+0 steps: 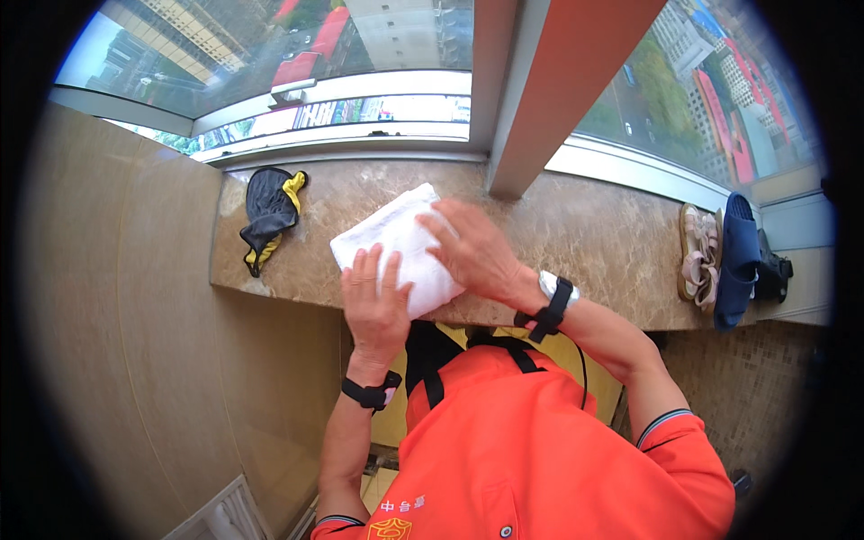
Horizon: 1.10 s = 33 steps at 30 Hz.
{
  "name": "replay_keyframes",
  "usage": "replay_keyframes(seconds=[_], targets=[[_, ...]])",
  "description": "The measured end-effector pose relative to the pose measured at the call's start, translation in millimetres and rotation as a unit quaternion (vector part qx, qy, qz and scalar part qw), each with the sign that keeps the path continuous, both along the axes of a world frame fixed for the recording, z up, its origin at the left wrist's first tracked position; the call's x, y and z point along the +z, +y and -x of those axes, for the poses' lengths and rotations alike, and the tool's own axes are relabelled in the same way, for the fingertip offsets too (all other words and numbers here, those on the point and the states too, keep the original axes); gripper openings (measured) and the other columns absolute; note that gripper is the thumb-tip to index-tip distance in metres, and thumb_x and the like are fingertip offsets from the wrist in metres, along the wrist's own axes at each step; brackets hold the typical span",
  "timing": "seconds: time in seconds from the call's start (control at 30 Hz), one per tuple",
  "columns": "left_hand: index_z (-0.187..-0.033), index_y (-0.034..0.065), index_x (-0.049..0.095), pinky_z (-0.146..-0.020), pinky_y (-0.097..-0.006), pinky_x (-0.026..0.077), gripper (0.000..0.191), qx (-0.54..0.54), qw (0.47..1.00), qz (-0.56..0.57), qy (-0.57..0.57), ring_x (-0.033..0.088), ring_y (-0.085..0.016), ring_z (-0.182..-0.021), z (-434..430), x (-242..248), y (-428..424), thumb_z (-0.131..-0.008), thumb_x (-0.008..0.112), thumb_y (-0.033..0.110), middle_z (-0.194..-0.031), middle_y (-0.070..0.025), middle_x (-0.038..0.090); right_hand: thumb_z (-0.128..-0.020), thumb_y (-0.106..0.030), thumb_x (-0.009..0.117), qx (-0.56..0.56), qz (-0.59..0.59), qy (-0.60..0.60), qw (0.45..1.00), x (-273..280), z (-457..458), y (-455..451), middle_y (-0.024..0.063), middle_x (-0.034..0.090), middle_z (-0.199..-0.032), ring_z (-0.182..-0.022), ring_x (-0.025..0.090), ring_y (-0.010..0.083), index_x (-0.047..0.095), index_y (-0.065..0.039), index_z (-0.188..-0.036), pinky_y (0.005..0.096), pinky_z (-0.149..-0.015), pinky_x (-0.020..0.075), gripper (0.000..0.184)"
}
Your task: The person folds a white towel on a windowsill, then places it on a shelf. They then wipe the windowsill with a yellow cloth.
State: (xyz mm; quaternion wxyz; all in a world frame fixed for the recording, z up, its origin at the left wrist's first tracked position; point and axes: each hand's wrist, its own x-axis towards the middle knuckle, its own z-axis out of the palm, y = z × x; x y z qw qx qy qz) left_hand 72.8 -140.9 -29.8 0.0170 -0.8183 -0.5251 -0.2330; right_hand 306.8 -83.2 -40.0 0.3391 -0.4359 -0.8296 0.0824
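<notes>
A folded white cloth [412, 270] lies on the brown marble windowsill [594, 256]. My left hand [374, 304] rests on its near left edge, fingers apart and pointing towards the window. Across the cloth's right part lies my right hand [472, 250], its fingers spread and slightly bent, somewhat blurred. Neither hand is seen to grip the cloth; the palms' undersides are hidden. Both wrists wear black straps.
A black and yellow cloth item [271, 209] lies on the sill at the left. Pink sandals [698, 260], a blue slipper [737, 263] and a black shoe [771, 270] stand at its right end. A window handle [291, 93] juts from the frame, beside a thick post [560, 88].
</notes>
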Motion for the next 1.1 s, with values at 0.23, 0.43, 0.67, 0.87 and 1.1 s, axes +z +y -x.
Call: replay_keyframes(seconds=[0.23, 0.43, 0.67, 0.87, 1.1], targets=[[-0.162, 0.0141, 0.054, -0.126, -0.0697, 0.023, 0.072, 0.025, 0.993, 0.114, 0.021, 0.029, -0.053, -0.159, -2, -43, 13, -0.103, 0.065, 0.055, -0.174, -0.0213, 0.036, -0.110, -0.043, 0.054, 0.081, 0.066, -0.073, 0.992, -56, -3, -9, 0.0193, 0.041, -0.172, -0.161, 0.034, 0.0387, 0.051, -0.008, -0.161, 0.0556, -0.129, 0.0288, 0.062], [-0.164, 0.0155, 0.052, -0.128, -0.0694, 0.020, 0.073, 0.079, 0.992, 0.100, 0.016, 0.027, -0.055, -0.159, -6, -49, 7, -0.101, 0.069, 0.049, -0.175, -0.0245, 0.033, -0.110, -0.042, 0.053, 0.140, 0.037, -0.030, 0.989, -65, 1, 20, 0.0194, 0.044, -0.171, -0.160, 0.039, 0.0359, 0.056, -0.014, -0.159, 0.0540, -0.130, 0.0275, 0.056], [-0.145, 0.0102, 0.066, -0.121, -0.0645, 0.035, 0.061, 0.016, 0.990, 0.134, 0.033, 0.042, -0.057, -0.149, 20, -26, 41, -0.098, 0.075, 0.048, -0.166, -0.0276, 0.046, -0.102, -0.025, 0.059, 0.047, 0.001, -0.080, 0.996, -46, 13, 17, 0.0249, 0.055, -0.158, -0.152, 0.048, 0.0398, 0.065, 0.000, -0.141, 0.0505, -0.124, 0.0380, 0.046], [-0.154, 0.0094, 0.060, -0.124, -0.0660, 0.029, 0.064, -0.044, 0.993, 0.092, 0.057, 0.037, -0.057, -0.154, 33, -48, 52, -0.105, 0.065, 0.049, -0.170, -0.0243, 0.043, -0.099, -0.059, 0.066, 0.084, 0.107, -0.019, 0.991, -57, 20, -22, 0.0283, 0.043, -0.167, -0.162, 0.032, 0.0434, 0.052, 0.004, -0.156, 0.0571, -0.131, 0.0246, 0.086], [-0.160, 0.0095, 0.054, -0.122, -0.0691, 0.030, 0.066, 0.125, 0.990, 0.044, 0.053, 0.035, -0.059, -0.153, 17, -76, 20, -0.106, 0.062, 0.047, -0.172, -0.0238, 0.040, -0.107, -0.063, 0.051, 0.245, 0.099, -0.079, 0.961, -62, 0, 29, 0.0243, 0.033, -0.176, -0.168, 0.020, 0.0395, 0.043, -0.003, -0.166, 0.0574, -0.135, 0.0135, 0.085]])
